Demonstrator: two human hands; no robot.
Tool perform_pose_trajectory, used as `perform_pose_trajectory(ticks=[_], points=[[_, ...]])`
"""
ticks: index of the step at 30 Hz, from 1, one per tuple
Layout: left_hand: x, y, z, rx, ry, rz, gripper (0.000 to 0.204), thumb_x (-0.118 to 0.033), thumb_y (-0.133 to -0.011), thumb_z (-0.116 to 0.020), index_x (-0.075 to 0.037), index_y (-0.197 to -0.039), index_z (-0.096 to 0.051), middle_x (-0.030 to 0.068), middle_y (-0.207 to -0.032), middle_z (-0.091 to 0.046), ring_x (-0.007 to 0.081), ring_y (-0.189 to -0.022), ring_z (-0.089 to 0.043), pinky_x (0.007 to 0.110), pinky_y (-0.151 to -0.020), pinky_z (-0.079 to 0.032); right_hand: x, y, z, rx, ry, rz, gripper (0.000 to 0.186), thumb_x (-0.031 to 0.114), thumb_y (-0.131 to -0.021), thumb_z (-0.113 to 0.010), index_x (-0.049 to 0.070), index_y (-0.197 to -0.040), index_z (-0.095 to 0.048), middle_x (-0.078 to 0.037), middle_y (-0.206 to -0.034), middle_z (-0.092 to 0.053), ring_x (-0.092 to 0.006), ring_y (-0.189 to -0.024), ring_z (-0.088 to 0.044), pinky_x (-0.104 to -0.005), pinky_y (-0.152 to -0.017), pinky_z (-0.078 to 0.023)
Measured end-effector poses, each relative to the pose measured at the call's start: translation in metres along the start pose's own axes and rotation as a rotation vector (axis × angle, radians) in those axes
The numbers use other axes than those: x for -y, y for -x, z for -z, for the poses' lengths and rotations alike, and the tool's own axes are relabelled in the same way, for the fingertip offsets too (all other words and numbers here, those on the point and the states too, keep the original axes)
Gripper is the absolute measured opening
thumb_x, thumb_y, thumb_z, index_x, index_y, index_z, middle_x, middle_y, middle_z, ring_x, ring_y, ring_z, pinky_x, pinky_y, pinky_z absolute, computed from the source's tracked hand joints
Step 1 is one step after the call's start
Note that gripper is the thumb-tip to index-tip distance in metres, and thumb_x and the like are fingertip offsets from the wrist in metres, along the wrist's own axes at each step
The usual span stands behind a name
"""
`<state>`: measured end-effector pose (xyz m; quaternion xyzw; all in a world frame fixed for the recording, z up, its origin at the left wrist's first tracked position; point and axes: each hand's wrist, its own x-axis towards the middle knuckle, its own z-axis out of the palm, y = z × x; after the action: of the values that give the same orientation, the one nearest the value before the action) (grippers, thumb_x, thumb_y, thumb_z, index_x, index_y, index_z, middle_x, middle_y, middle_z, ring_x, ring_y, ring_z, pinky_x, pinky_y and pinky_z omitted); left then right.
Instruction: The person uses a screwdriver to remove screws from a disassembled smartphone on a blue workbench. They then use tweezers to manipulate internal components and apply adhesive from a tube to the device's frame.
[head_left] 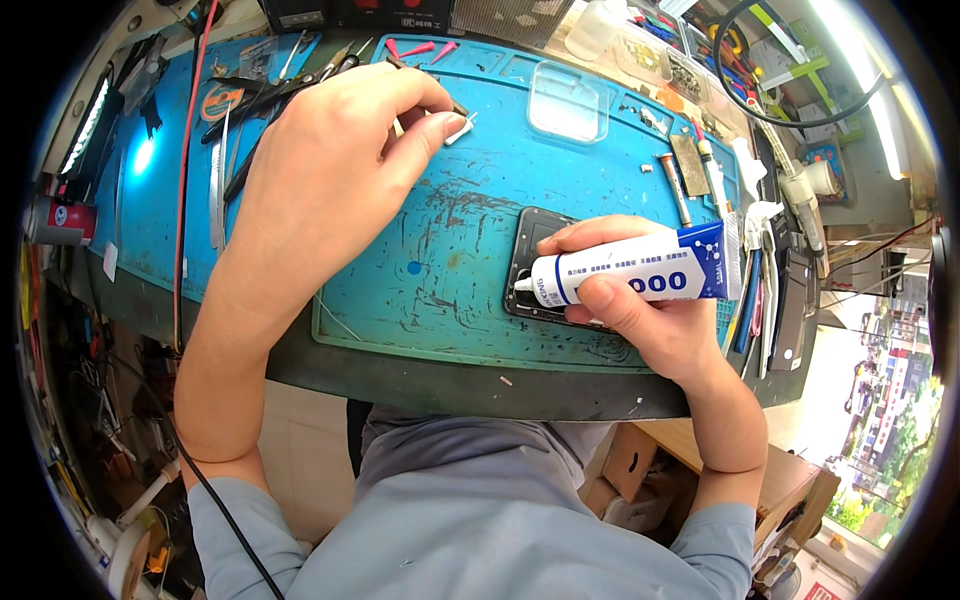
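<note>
My right hand (640, 315) is wrapped around a white and blue glue tube (610, 268), thumb in front and fingers behind. The tube lies nearly level, and its narrow white nozzle points left over the black phone frame (540, 230). Part of that frame is hidden under the tube and hand. Whether the nozzle touches it I cannot tell. Over the far middle of the blue work mat (420, 270), my left hand (340, 140) is closed, thumb and finger pinching a small white cap-like piece (458, 132) with a thin tip.
A clear plastic tray (568, 105) sits at the mat's far side. Tweezers (217, 190) and dark-handled tools lie at the left. Pens and brushes (705, 150) line the right. Parts boxes (640, 55) and a bottle (597, 28) stand behind. A red cable (182, 180) hangs at left.
</note>
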<state>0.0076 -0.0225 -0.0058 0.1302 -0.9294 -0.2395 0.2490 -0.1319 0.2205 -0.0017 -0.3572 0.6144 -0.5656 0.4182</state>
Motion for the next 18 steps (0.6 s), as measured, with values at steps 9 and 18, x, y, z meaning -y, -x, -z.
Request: perform_pose_trajectory(ticks=[9,18], points=[[-0.0015,-0.001,0.0011,0.019,0.005,0.008,0.019,-0.015,-0.099,-0.071,0.001,-0.107,-0.074,0.01,-0.095,-0.072,0.0195,-0.08,-0.065,0.032,-0.074,-0.052,-0.0006,-0.0001,-0.0005,-0.012,-0.007,0.001,0.031,0.014,-0.099,-0.079,0.001,-0.125,-0.069,-0.009,-0.117,-0.076,-0.0141,-0.102,-0.073,-0.0281,-0.085,-0.06],[-0.0014,-0.0003,0.0013,0.018,0.01,0.009,0.019,-0.015,-0.099,-0.071,0.001,-0.108,-0.073,0.0096,-0.094,-0.071,0.0189,-0.079,-0.064,0.031,-0.073,-0.051,-0.0004,-0.0003,-0.0012,-0.032,-0.001,-0.01,0.033,0.014,-0.098,-0.08,0.001,-0.126,-0.069,-0.008,-0.117,-0.076,-0.0134,-0.102,-0.072,-0.0277,-0.085,-0.06]])
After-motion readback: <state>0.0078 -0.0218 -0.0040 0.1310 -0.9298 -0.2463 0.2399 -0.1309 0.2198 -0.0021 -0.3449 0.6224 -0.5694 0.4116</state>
